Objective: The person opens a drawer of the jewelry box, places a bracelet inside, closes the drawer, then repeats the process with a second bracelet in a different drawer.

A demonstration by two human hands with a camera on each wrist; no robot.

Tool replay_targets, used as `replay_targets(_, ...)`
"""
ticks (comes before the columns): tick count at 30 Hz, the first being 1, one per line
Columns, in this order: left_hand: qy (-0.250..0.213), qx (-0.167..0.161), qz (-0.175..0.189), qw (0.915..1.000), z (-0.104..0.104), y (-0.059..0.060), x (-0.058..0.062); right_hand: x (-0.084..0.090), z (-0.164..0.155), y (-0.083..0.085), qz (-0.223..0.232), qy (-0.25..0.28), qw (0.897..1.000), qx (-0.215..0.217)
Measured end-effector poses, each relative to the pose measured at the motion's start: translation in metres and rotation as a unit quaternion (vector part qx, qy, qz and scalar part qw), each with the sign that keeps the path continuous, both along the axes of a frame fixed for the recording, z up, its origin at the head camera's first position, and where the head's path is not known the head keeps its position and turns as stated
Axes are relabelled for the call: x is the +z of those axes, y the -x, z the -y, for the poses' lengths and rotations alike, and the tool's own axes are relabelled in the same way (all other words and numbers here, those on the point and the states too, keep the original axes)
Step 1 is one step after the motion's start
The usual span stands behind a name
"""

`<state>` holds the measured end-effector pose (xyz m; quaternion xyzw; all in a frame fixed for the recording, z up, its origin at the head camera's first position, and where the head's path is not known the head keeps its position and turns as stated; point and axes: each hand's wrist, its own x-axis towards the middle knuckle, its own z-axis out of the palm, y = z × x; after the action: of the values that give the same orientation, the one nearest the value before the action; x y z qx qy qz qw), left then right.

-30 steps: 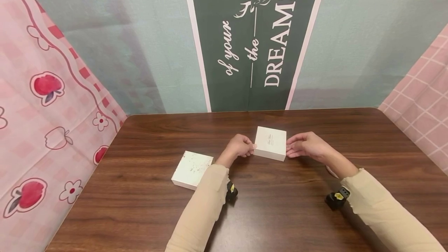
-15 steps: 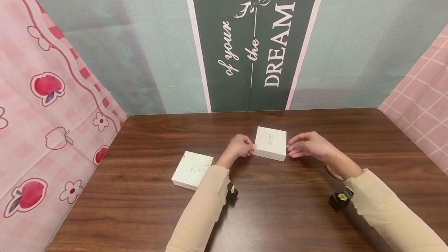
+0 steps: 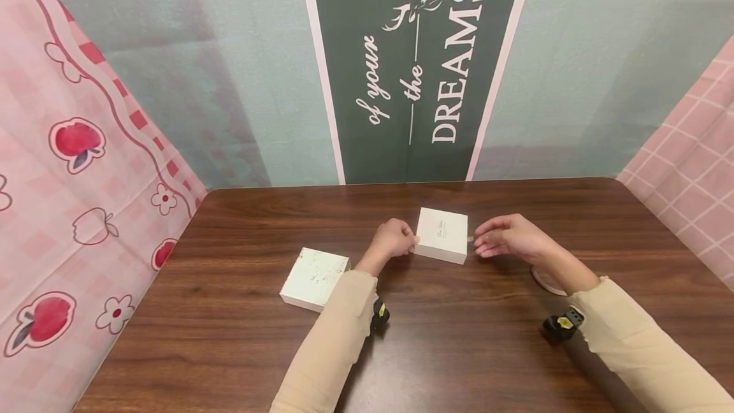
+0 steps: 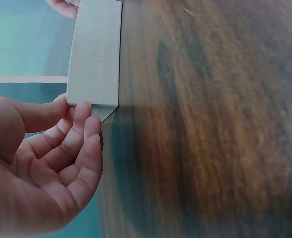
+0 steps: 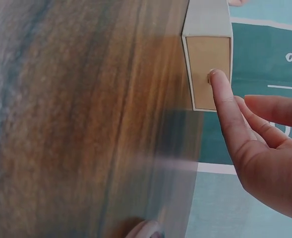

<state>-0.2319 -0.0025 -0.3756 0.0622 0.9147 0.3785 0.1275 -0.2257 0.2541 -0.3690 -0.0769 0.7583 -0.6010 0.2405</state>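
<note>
Box point(image 3: 441, 234) lies on the table point(image 3: 447, 349). Left hand point(image 3: 394, 239), fingers curled, grips its left end; right hand point(image 3: 509, 236), fingers loosely extended, stands by its right-end tab point(image 5: 209, 78), contact unclear. Brace box lightly; direct any pull straight.

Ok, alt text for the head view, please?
A person's left hand holds the left side of a printed white box on a brown table; the right hand is beside its right side. A speckled white box lies partly hidden by the left sleeve.
</note>
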Motion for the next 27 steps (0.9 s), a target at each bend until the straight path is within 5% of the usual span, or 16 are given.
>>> replay_targets(10,0.031,-0.004,0.000,0.9995,0.001,0.000,0.005,0.006,-0.001,0.001,-0.010,-0.008,1.000,-0.008)
replay_targets(27,-0.031,-0.002,0.014,0.9994,0.023,-0.002,0.019,0.009,-0.003,-0.003,-0.019,-0.018,1.000,-0.016)
